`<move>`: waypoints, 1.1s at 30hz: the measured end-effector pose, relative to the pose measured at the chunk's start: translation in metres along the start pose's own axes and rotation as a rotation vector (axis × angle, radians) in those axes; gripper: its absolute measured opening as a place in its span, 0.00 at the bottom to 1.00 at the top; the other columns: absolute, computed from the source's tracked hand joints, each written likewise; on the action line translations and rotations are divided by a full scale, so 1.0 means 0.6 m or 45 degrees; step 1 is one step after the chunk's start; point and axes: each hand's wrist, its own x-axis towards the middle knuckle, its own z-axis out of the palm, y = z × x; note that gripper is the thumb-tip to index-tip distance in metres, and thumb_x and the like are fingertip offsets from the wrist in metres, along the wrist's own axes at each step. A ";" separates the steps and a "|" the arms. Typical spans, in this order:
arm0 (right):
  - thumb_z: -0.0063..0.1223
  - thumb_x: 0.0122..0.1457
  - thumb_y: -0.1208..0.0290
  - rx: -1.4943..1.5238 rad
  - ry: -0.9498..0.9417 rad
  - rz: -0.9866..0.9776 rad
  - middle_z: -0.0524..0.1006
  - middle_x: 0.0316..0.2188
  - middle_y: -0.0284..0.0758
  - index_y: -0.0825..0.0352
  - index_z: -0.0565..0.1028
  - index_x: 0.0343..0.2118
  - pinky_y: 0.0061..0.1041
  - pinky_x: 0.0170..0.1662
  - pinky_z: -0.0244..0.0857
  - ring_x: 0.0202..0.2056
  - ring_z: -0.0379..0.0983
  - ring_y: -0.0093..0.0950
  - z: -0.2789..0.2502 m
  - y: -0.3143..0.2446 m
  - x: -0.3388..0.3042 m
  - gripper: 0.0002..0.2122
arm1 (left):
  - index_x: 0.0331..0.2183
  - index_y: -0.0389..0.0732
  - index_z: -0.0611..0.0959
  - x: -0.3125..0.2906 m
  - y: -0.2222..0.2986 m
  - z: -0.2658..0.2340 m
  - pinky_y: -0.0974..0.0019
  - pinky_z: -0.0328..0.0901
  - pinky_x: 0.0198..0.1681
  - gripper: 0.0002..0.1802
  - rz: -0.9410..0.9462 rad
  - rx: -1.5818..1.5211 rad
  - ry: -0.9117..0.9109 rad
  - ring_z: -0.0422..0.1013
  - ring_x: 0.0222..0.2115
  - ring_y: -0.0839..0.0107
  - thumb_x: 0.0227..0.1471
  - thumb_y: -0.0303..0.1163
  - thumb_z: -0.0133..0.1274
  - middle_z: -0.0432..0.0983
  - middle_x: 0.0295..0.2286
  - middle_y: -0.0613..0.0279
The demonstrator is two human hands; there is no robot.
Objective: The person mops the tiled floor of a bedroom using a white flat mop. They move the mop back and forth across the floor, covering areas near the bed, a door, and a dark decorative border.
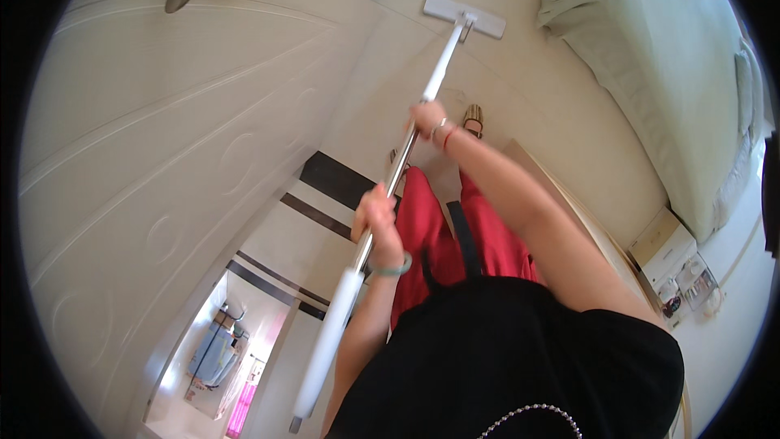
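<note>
Pale cream floor (pixel 520 57) stretches out beneath a person who works a flat mop (pixel 464 16) across it, the white rectangular head lying flat on the floor near the foot of a bed (pixel 674 73) draped in a light green cover. The right hand (pixel 428 119), a ring on one finger and a red band at the wrist, is wrapped around the metal pole (pixel 406 154) at its forward part; the left hand (pixel 375 215), with a green bangle (pixel 393 268) at the wrist, is clenched around the same pole lower down, just above its white padded grip. The pole runs on a slant from the mop head back past the person's red trousers (pixel 426 228) and black top (pixel 504 349). A sandalled foot (pixel 473 120) shows just beside the right hand. A large cream door (pixel 162 154) with raised curved panels fills the left side, its handle at the top edge, and dark stripes (pixel 333 179) cross the floor at the threshold. A white box (pixel 662 240) and small packets sit on a low surface at the right edge, beside the bed.

The risks look modest: the long rear end of the pole may strike the door close behind it, the mop head may snag the bedcover where it hangs near the floor, and a damp floor could make the sandalled foot slip.
</note>
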 end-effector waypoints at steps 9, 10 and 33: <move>0.38 0.49 0.71 1.869 0.167 0.799 0.72 0.15 0.36 0.67 0.65 0.22 0.22 0.07 0.46 0.07 0.60 0.25 -0.034 0.064 -0.038 0.06 | 0.16 0.40 0.59 0.009 -0.038 0.036 0.59 0.59 0.48 0.15 0.418 0.001 -0.523 0.60 0.20 0.77 0.53 0.24 0.39 0.64 0.17 0.64; 0.38 0.49 0.70 1.930 0.116 0.831 0.72 0.15 0.36 0.67 0.65 0.23 0.22 0.07 0.46 0.07 0.60 0.25 -0.011 0.053 -0.057 0.06 | 0.16 0.40 0.60 0.000 -0.030 0.008 0.58 0.59 0.48 0.15 0.392 0.088 -0.557 0.60 0.20 0.78 0.53 0.24 0.39 0.66 0.19 0.63; 0.39 0.50 0.72 2.146 -0.295 0.710 0.73 0.13 0.39 0.71 0.67 0.18 0.25 0.09 0.56 0.08 0.64 0.26 0.199 -0.338 -0.210 0.09 | 0.15 0.45 0.58 -0.095 0.088 -0.338 0.57 0.57 0.45 0.16 0.338 0.221 -0.220 0.55 0.19 0.75 0.52 0.30 0.38 0.54 0.13 0.69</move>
